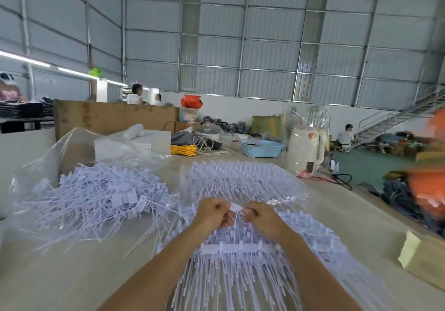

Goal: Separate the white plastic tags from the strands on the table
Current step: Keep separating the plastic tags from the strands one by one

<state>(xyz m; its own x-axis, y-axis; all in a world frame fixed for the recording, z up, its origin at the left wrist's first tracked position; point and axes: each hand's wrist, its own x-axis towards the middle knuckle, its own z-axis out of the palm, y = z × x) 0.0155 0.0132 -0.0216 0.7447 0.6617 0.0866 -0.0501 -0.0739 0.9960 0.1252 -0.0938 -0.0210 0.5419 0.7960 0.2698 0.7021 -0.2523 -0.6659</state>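
Observation:
Both my hands are raised over the table's middle, holding one white plastic tag (237, 206) between them. My left hand (213, 212) pinches its left end with curled fingers. My right hand (258, 215) pinches its right end; a thin strand hangs down from the tag. Beneath my forearms lies a stack of joined tag strips (240, 248) with long white strands fanning toward me. A loose pile of separated tags and strands (96, 195) lies on clear plastic at the left. Another heap of joined strips (238, 178) lies farther back.
A light wooden table (60, 274) carries everything. Behind are a white box (144, 142), yellow cord (183, 150), a blue basket (262, 148) and a white canister (304, 152). A taped cardboard box (423, 257) sits at the right edge. People stand and sit in the background.

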